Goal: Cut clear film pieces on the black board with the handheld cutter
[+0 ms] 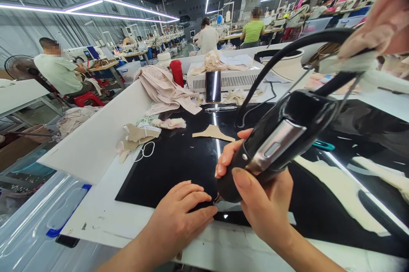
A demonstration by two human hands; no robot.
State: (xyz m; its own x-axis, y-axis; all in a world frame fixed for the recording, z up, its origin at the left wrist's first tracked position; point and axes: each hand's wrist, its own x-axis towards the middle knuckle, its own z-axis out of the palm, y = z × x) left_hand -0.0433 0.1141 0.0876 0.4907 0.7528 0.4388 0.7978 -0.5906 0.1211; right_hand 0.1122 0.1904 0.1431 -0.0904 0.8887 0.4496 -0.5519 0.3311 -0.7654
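A bulky black corded hand tool [277,135] with a silver switch panel is gripped in my right hand [265,199]; its exact kind I cannot tell. Its rounded lower end points down at the near edge of the glossy black mat [153,178]. Flat beside that end lies my left hand [185,208], fingers stretched out, fingertips close to the tool. Whatever is under the tool's tip is mostly hidden; a thin pale sliver shows there. A tan curved fabric piece [212,132] rests on the mat beyond my hands.
A phone [213,86] leans on a white vented box [236,80] beside a red cup [177,72]. Beige cloth [166,88] is heaped at back left. Cream fabric [341,191] and a teal-handled item [324,145] lie right. The tool's thick cable [287,50] arches overhead. Other people sit farther off.
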